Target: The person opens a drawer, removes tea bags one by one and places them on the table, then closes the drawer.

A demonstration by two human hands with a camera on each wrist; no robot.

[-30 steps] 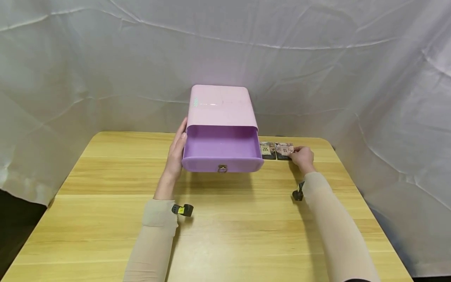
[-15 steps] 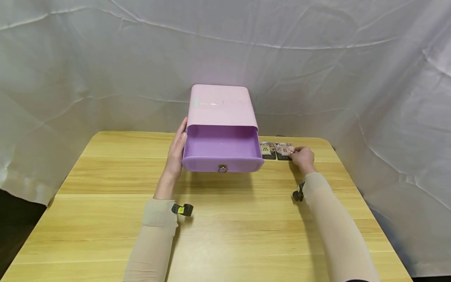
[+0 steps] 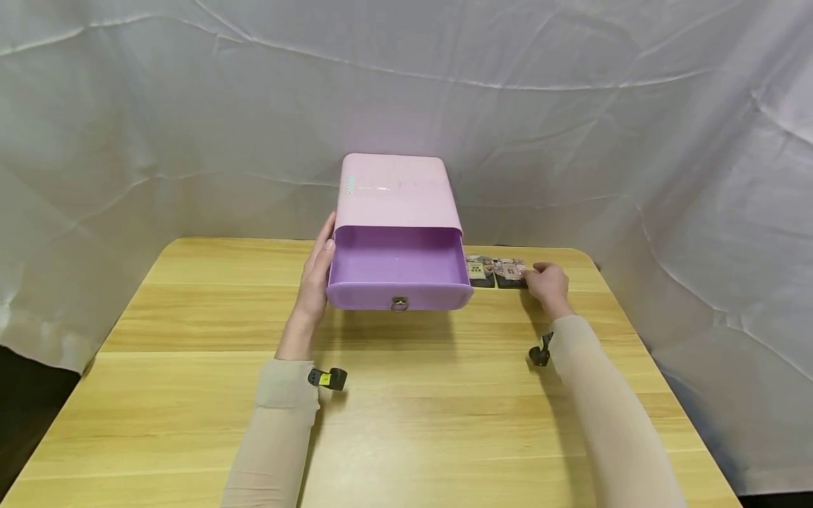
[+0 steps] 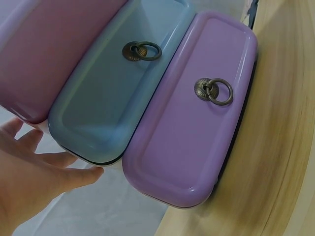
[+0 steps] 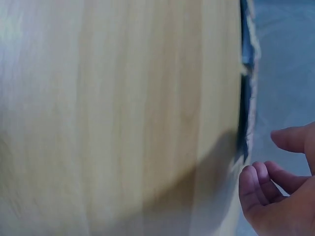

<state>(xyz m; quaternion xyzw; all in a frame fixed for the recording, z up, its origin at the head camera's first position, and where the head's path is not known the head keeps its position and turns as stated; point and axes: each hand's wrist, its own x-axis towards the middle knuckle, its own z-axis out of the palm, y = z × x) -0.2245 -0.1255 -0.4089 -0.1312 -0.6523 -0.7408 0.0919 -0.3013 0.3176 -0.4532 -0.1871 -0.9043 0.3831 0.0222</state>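
Observation:
A drawer cabinet with a pale pink top [image 3: 399,190] stands at the back of the table, its upper drawer [image 3: 400,296] pulled out, with nothing visible inside. My left hand [image 3: 312,279] rests its fingers along the cabinet's left side. In the left wrist view, a blue drawer [image 4: 118,88] and a purple drawer [image 4: 192,108], each with a ring pull, are closed below the pulled-out one. Right of the cabinet lie two printed packets [image 3: 510,273] side by side. My right hand [image 3: 547,283] is beside the right-hand packet, thumb and fingers apart, holding nothing.
The wooden table [image 3: 406,423] extends in front of the cabinet and to both sides. A pale grey cloth [image 3: 267,120] hangs behind and around it. Dark wrist cameras [image 3: 328,379] are worn on both wrists.
My right hand has let go of the right-hand packet's edge and moved slightly right, its fingers parting. The left hand, cabinet and packets stay put; the head view shifts slightly.

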